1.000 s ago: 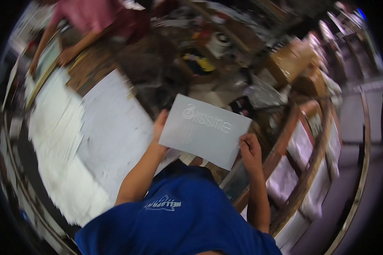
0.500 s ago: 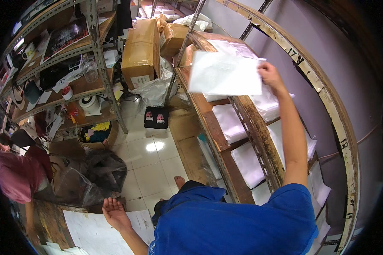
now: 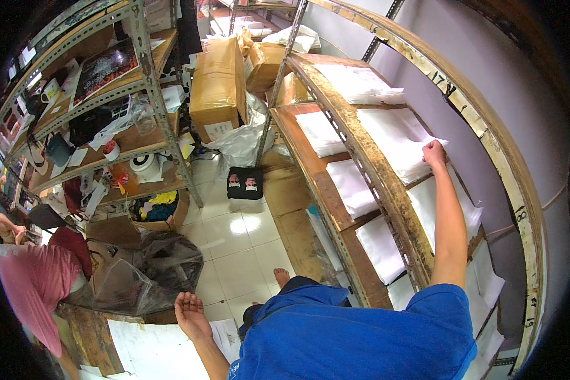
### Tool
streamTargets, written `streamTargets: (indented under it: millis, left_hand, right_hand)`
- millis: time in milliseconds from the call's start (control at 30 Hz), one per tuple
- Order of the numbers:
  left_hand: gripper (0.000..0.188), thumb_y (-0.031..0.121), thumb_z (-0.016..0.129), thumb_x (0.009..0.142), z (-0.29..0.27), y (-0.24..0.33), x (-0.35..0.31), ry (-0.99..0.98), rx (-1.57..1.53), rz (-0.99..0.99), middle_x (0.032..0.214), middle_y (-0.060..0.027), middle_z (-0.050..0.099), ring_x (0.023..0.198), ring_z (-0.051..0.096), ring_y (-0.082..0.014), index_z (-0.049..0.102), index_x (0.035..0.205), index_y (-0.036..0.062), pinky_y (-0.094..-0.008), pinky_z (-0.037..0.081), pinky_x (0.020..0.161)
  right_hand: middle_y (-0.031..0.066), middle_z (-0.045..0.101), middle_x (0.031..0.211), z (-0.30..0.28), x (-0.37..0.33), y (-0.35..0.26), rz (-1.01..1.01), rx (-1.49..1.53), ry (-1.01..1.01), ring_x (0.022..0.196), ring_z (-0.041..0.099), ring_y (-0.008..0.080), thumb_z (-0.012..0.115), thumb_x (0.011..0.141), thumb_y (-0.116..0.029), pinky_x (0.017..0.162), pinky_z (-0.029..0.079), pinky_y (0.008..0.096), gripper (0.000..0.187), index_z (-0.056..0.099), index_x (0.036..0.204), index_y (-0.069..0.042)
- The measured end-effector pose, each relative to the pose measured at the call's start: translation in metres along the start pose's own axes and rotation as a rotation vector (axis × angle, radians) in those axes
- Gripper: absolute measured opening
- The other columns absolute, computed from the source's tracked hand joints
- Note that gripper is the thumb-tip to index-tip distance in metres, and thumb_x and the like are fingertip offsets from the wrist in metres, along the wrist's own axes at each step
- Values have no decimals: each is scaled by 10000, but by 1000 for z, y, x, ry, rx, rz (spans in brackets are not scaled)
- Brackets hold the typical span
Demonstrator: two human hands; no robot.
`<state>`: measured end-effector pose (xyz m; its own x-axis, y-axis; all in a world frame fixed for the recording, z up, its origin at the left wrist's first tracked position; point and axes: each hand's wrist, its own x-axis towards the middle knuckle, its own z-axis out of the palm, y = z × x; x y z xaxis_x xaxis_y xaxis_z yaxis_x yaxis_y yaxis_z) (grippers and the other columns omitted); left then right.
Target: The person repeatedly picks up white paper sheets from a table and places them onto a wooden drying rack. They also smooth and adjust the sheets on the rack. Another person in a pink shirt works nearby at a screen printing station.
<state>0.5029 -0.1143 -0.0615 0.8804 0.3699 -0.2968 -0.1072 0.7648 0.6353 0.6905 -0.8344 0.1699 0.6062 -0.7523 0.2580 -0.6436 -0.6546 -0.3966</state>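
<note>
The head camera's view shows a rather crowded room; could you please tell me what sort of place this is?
Probably a small printing workshop or its storeroom: stacks of white sheets lie on a slotted-metal rack, a folded black cloth bears pink-and-white prints, and taped cardboard boxes stand nearby.

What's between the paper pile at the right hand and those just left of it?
A worn wooden shelf edge and a perforated metal rail separate the paper pile at the right hand from the left piles; head view.
</note>
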Motion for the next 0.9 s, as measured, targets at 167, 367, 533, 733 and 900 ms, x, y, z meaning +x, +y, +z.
streamTargets:
  millis: [167, 367, 533, 733, 900]
  left_hand:
    - [300, 305, 504, 953, 0, 0, -7, 104, 21, 0, 1036, -59, 596, 927, 564, -173, 580, 1102, 56, -310, 458, 818]
    - [267, 282, 530, 938, -5, 4, -23, 167, -30, 19, 1020, -79, 607, 916, 576, -193, 582, 1081, 62, -325, 460, 807]
    - [270, 247, 466, 964, -21, 6, -49, 183, 58, 115, 985, -95, 627, 912, 601, -185, 569, 1072, 23, -318, 485, 823]
    - [281, 223, 457, 974, -32, 20, -83, 272, 314, 143, 1012, -81, 616, 893, 580, -147, 573, 1115, 9, -301, 463, 841]
    - [224, 167, 542, 918, -49, 58, -120, 532, 820, 466, 972, -80, 625, 820, 591, -157, 602, 1062, 6, -287, 467, 763]
  right_hand:
    - [205, 655, 907, 19, 18, 26, -141, -154, 136, 909, 619, 372, 564, 759, -193, 801, 479, 432, 197, 596, 875, -37]
    - [256, 611, 1056, 37, 86, 80, -341, -246, 21, 1006, 568, 437, 567, 821, -208, 844, 468, 479, 339, 566, 1075, 16]
    - [241, 555, 1208, 13, 99, 1, -530, -165, -155, 1092, 544, 365, 519, 905, -325, 940, 419, 403, 464, 519, 1223, 13]
    - [197, 564, 1124, 72, -18, -204, -998, 263, -337, 1037, 537, 306, 494, 941, -255, 922, 409, 381, 373, 520, 1159, 47]
    - [169, 585, 1047, 133, -162, -293, -1269, 468, -683, 967, 546, 278, 474, 958, -212, 886, 418, 362, 320, 527, 1127, 55]
